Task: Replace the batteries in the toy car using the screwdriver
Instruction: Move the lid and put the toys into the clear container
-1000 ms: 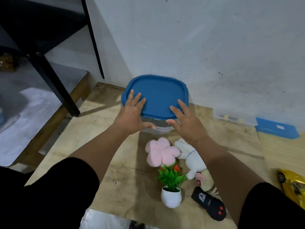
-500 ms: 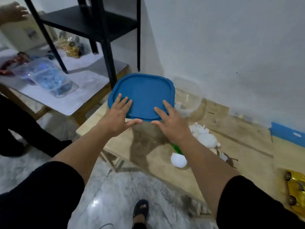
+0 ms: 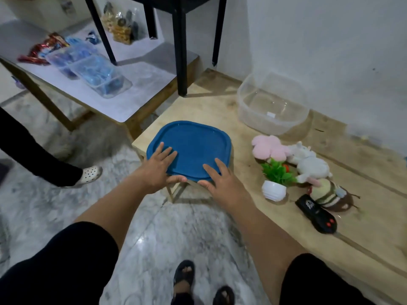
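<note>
A blue plastic lid [image 3: 193,146] lies over the near left corner of the wooden table [image 3: 363,227]. My left hand [image 3: 157,167] grips its near left edge, fingers on top and thumb under. My right hand [image 3: 220,179] grips its near right edge the same way. The clear plastic tub [image 3: 273,104] stands uncovered at the back by the wall. A black remote control [image 3: 316,213] lies near the table's front edge. No toy car, screwdriver or batteries are in view.
A pink plush flower [image 3: 267,147], a white plush animal [image 3: 310,164], a striped knitted toy [image 3: 329,194] and a small potted plant [image 3: 275,179] crowd the table's middle. A lower white table [image 3: 123,102] at left carries clear boxes. Another person's leg [image 3: 44,157] stands on the marble floor.
Both hands lifted the blue lid off the clear tub and carried it left and down onto the table's corner. The view swung left, and the yellow car left the frame.
</note>
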